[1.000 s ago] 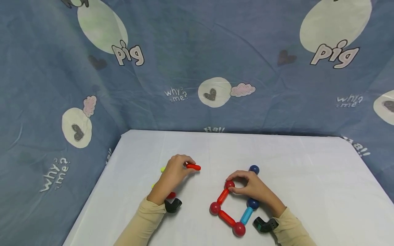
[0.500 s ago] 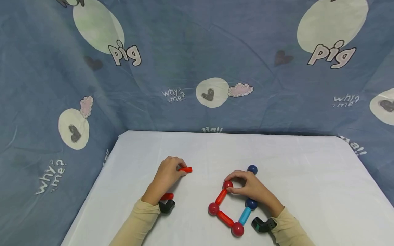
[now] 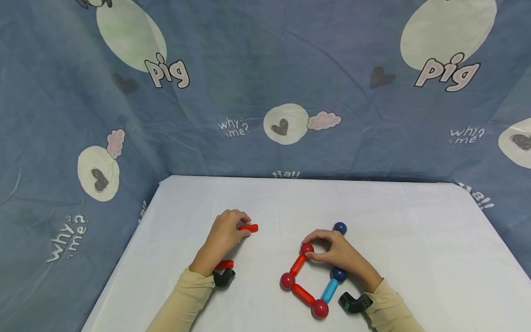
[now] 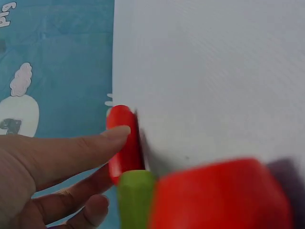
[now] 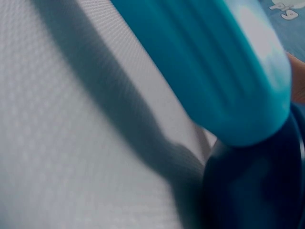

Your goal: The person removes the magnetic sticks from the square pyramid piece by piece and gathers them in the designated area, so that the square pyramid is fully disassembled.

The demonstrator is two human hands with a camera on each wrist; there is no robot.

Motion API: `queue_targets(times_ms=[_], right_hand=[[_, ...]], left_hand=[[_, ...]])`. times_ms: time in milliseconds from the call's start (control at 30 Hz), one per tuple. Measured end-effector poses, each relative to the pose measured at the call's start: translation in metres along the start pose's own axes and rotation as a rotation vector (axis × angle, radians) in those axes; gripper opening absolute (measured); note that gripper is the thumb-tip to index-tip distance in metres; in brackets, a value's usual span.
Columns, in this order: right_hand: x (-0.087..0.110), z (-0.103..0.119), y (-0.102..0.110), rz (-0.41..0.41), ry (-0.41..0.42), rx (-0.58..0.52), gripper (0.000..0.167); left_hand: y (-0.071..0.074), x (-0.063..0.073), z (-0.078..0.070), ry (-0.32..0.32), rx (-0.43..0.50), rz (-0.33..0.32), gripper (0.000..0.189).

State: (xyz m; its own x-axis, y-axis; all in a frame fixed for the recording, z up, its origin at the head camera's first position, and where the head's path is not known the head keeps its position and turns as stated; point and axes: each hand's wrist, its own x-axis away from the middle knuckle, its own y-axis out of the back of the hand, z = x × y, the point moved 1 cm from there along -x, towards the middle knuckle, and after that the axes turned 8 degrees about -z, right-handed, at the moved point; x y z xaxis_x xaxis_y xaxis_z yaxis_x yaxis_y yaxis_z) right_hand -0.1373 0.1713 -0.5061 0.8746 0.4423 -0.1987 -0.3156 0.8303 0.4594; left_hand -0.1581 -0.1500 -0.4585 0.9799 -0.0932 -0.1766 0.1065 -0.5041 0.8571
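Observation:
Between thumb and fingers, my left hand [image 3: 224, 235] pinches a short red rod [image 3: 251, 228] on the left part of the table; the left wrist view shows the thumb across this rod [image 4: 125, 155]. My right hand [image 3: 340, 251] pinches a red ball [image 3: 307, 249], one corner of a ball-and-rod shape. Red rods [image 3: 303, 294] join that ball to two more red balls [image 3: 287, 281], and a light blue rod [image 3: 330, 291] leads to a dark blue ball [image 3: 338, 275]. My right hand hides part of the far side. Beyond it shows another dark blue ball [image 3: 340, 228].
Another red rod [image 3: 225, 264] lies beside my left wrist. In the left wrist view a green rod [image 4: 137, 198] shows past the held rod, near a large blurred red piece [image 4: 219, 198]. A printed blue cloth [image 3: 249, 152] hangs behind the white table [image 3: 415, 221].
My left hand has shifted slightly left with the red rod, and the yellow-green pieces beside it have gone out of sight behind it. My right hand stays on the red ball.

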Motion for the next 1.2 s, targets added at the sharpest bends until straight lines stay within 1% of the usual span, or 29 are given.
queue_targets(times_ms=[100,167,233,300,333,433,467,533,600,667,800,933,1100,1200], right_hand=[[0.0,0.0,0.0,-0.004,0.002,-0.002,0.027],[0.0,0.0,0.0,-0.005,0.006,-0.002,0.026],[0.0,0.0,0.0,-0.006,0.007,0.003,0.026],[0.0,0.0,0.0,-0.006,0.005,0.009,0.026],[0.0,0.001,0.0,-0.007,0.006,0.01,0.026],[0.001,0.001,0.001,-0.01,0.01,0.005,0.026],[0.001,0.001,0.001,-0.011,0.012,0.003,0.026],[0.0,0.001,0.0,-0.012,0.014,-0.005,0.026],[0.0,0.002,0.0,-0.013,0.008,-0.003,0.025],[0.0,0.002,-0.001,-0.016,0.002,0.004,0.025],[-0.001,0.001,-0.002,-0.023,-0.008,0.015,0.028],[-0.001,0.0,-0.002,-0.019,-0.011,0.003,0.03],[0.0,0.0,-0.002,-0.002,-0.001,-0.004,0.032],[0.001,-0.001,-0.001,0.006,-0.002,-0.003,0.033]], left_hand=[[0.003,0.003,-0.007,-0.039,0.013,-0.014,0.029],[0.003,0.007,-0.018,-0.062,0.04,-0.004,0.029],[0.001,0.013,-0.032,-0.093,0.063,0.025,0.026],[-0.004,0.022,-0.048,-0.118,0.081,0.082,0.027],[-0.008,0.027,-0.056,-0.12,0.08,0.123,0.031],[-0.021,0.041,-0.075,-0.097,0.049,0.263,0.046],[-0.025,0.044,-0.079,-0.084,0.034,0.304,0.049],[-0.031,0.05,-0.085,-0.067,0.011,0.365,0.051],[-0.033,0.052,-0.086,-0.058,0.021,0.393,0.045],[-0.032,0.05,-0.085,-0.051,0.047,0.394,0.038],[-0.026,0.042,-0.076,-0.058,0.107,0.372,0.027],[-0.023,0.033,-0.068,-0.097,0.152,0.356,0.021],[-0.026,0.028,-0.063,-0.152,0.219,0.349,0.02],[-0.027,0.028,-0.063,-0.161,0.213,0.327,0.026]])
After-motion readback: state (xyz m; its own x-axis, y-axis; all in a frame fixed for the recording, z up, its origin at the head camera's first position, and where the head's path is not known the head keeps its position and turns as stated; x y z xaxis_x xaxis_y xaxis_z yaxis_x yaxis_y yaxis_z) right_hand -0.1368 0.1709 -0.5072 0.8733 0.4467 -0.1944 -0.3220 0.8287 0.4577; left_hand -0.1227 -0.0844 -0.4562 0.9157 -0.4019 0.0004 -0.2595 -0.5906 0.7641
